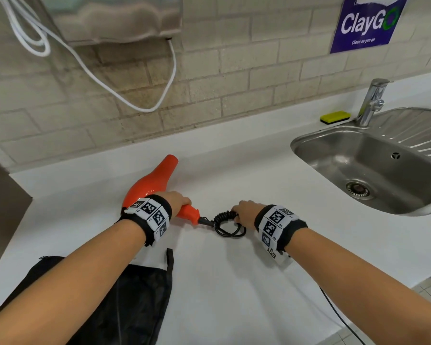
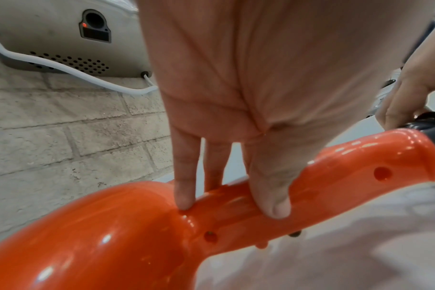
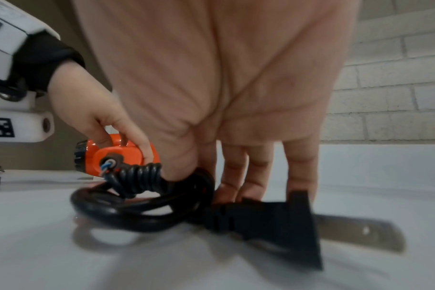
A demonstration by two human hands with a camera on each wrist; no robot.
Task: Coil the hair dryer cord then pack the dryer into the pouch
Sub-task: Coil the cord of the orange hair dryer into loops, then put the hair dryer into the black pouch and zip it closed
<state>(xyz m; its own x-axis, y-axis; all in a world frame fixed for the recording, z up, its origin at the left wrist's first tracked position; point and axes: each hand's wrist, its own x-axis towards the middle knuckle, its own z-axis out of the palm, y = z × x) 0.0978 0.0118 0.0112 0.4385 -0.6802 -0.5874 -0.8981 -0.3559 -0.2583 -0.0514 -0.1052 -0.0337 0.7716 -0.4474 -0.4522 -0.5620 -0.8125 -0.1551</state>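
An orange hair dryer [image 1: 149,185] lies on the white counter [image 1: 259,270], nozzle toward the wall. My left hand [image 1: 182,204] grips its handle [image 2: 323,186], fingers and thumb [image 2: 273,196] wrapped round it. The black cord [image 1: 225,224] leaves the handle's end and lies bunched in loops just to the right. My right hand [image 1: 241,212] holds that bundle [image 3: 137,198] against the counter, thumb curled over the loops. The black plug [image 3: 273,221] with its metal prong lies under the fingers. A black pouch [image 1: 135,300] lies flat at the near left, partly under my left forearm.
A steel sink [image 1: 373,170] with a tap [image 1: 371,103] and a yellow sponge [image 1: 335,117] is at the right. A wall-mounted dryer [image 1: 110,18] with a white cable [image 1: 125,95] hangs over the back left. A thin black cable [image 1: 339,317] runs off the near counter edge.
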